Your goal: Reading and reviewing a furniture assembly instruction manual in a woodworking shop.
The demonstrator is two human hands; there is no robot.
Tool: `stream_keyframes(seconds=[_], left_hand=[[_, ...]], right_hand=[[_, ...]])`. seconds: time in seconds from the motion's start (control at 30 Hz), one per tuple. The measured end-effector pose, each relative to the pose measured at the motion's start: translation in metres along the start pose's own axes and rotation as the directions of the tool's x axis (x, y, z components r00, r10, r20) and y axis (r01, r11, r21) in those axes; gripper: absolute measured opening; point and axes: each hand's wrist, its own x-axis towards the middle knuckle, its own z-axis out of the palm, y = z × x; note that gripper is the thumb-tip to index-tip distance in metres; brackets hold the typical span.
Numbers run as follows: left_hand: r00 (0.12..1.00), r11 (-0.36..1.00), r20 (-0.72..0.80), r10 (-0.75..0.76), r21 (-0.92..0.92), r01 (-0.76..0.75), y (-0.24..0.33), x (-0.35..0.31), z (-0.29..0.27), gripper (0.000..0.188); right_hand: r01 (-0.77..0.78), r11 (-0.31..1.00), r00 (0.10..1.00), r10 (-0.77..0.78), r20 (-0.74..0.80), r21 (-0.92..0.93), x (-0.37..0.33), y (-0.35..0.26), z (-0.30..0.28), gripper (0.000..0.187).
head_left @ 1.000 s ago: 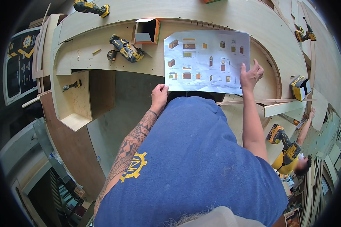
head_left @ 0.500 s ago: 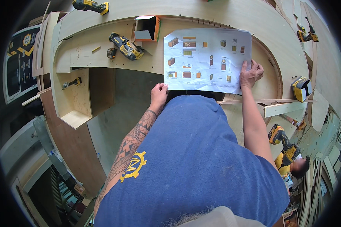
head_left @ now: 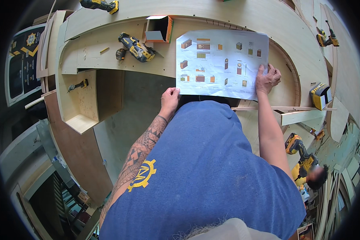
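We've got the big white printed drawing sheet pinched at its bottom corners, left hand and right hand both gripping it, with the yellow-black cordless power tool just left of it

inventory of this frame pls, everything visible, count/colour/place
drawing sheet: 1, white with coloured diagrams, on curved plywood bench
plywood bench: 1, pale wood, curving across top
power tools: at least 5, yellow-black, on bench, at top left, far right and lower right
cardboard box: 1, orange-edged, open, left of sheet
yellow-black case: 1, right
left hand: holds sheet's lower left corner
right hand: holds sheet's right edge
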Motion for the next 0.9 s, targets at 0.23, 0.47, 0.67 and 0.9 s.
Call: stream_keyframes(seconds=[0.23,0.47,0.67,0.9], left_hand=[[1.0,1.0,0.005,0.009,-0.011,-0.009,0.0007,-0.001,-0.0014,0.021],[1.0,1.0,-0.004,0.009,0.019,-0.009,0.0024,-0.0022,-0.0021,0.023],[1.0,1.0,0.002,0.012,0.005,-0.012,-0.003,0.0001,-0.0018,0.023],[1.0,0.999,0.007,0.021,0.026,-0.022,0.0025,-0.0021,-0.0028,0.023]], right_hand=[[0.015,1.0,1.0,-0.015,-0.007,-0.002,0.0,0.001,0.0011,0.047],[0.027,1.0,1.0,-0.027,-0.009,-0.005,-0.0002,0.0024,0.002,0.046],[0.047,0.999,0.999,-0.047,-0.01,-0.018,0.0004,0.0038,0.0017,0.045],[0.028,0.999,1.0,-0.028,0.008,-0.023,0.0005,0.0023,0.001,0.045]])
